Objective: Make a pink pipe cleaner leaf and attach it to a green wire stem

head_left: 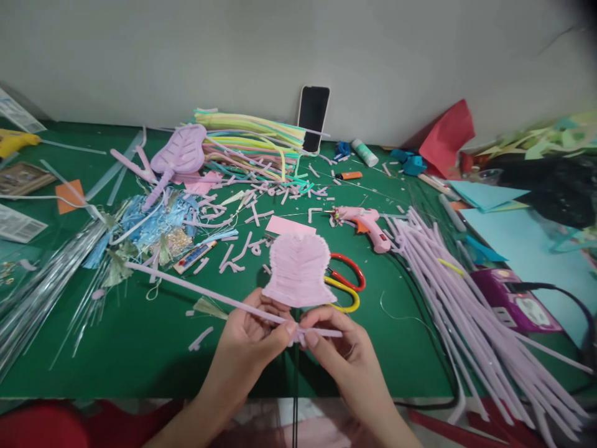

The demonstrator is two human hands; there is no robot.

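My left hand (254, 333) is closed, pinching a long lilac pipe cleaner (200, 290) that runs out to the upper left. My right hand (338, 345) pinches the same strip close by, and its short end sticks out to the right. Between my fingertips the strip meets a small lilac bunch at the top of thin dark wires (295, 398), which hang past the table edge. Just beyond the fingers is a flat lilac leaf-shaped piece (298, 269) made of pipe cleaners. Scissors (352, 274) with red and yellow handles lie partly behind it.
A pink glue gun (366, 223) rests beyond the scissors. Many lilac pipe cleaners (448, 292) spread along the right, beside a purple power box (515, 302). At the back are a finished lilac leaf (180, 149), coloured pipe cleaners (252, 127) and a phone (313, 118). Cut scraps litter the green table (177, 348).
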